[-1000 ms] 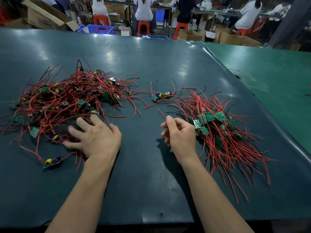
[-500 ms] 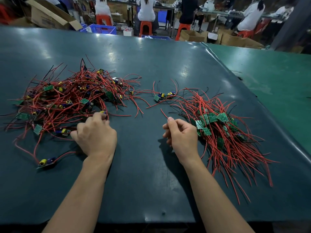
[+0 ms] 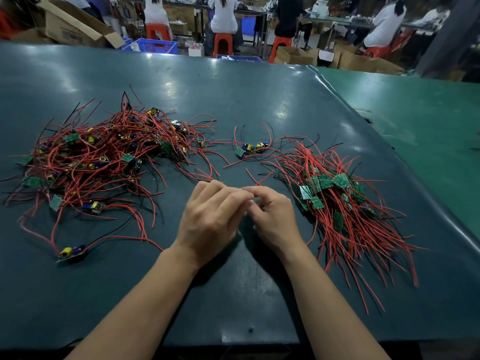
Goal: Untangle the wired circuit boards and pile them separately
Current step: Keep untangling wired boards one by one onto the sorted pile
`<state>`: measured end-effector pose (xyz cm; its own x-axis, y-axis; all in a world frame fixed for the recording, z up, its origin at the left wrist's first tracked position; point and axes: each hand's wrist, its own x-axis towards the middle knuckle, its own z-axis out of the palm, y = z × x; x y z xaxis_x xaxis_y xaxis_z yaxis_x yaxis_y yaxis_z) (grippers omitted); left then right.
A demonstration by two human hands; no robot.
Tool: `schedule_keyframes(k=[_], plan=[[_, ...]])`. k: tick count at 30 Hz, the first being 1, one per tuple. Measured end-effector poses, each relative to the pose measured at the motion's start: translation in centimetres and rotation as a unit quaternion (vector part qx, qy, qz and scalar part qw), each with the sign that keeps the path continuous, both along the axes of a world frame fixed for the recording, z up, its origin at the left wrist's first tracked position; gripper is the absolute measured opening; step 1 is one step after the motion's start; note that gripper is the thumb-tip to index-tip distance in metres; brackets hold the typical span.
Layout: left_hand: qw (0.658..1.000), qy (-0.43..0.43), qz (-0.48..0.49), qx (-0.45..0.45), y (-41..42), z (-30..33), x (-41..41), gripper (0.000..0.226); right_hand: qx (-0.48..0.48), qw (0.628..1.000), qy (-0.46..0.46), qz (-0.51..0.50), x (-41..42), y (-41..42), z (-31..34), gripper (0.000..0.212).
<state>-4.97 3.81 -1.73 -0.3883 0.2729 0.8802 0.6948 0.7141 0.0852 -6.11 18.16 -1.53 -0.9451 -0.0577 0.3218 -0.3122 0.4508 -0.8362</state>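
Hands meet over the bare middle of the tabletop (image 3: 246, 294), nearer its front edge than its far one. The left hand (image 3: 211, 222) is loosely curled and the right hand (image 3: 275, 219) has its fingers bent in to touch the left's fingertips; whether anything is pinched between them I cannot tell, since no wire or board shows there. To do this step well, I judge one lead should be followed to its board and eased out, not yanked. The tangled heap (image 3: 104, 162) spreads toward the left edge, well apart from the left hand. The sorted pile (image 3: 337, 203) lies just beside the right hand, toward the right edge. Farther back, one loose board (image 3: 250, 148) sits between them.
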Motion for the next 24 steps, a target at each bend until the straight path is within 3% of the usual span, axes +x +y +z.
schedule_keyframes(k=[4, 7, 9, 11, 16, 21, 24], plan=[[0.998, 0.028, -0.045, 0.036, 0.5, 0.2, 0.8, 0.011, -0.156, 0.984, -0.079, -0.005, -0.1, -0.2, 0.1, 0.013], [0.996, -0.010, -0.083, -0.031, 0.6, 0.0, 0.8, 0.018, -0.301, 0.946, -0.116, -0.038, -0.3, -0.1, 0.6, 0.014], [0.996, -0.049, -0.040, -0.067, 0.6, -0.2, 0.5, 0.021, -0.360, 0.925, -0.115, -0.044, -0.5, 0.0, 1.0, 0.013], [0.993, -0.107, 0.012, -0.044, 0.5, -0.2, 0.3, 0.017, -0.408, 0.906, -0.103, -0.036, -0.5, 0.0, 1.3, 0.014], [0.956, -0.264, 0.110, -0.064, -0.2, -0.9, 0.2, 0.025, -0.483, 0.872, -0.072, -0.024, -0.7, 0.1, 1.4, 0.015], [0.937, -0.272, 0.216, 0.029, -0.5, -0.7, -0.2, 0.017, -0.578, 0.814, -0.046, -0.034, -0.9, 0.9, 2.0, 0.015], [0.875, -0.273, 0.387, 0.097, -2.3, -0.5, -0.8, 0.030, -0.616, 0.786, -0.052, -0.026, -0.8, 1.4, 2.3, 0.018]])
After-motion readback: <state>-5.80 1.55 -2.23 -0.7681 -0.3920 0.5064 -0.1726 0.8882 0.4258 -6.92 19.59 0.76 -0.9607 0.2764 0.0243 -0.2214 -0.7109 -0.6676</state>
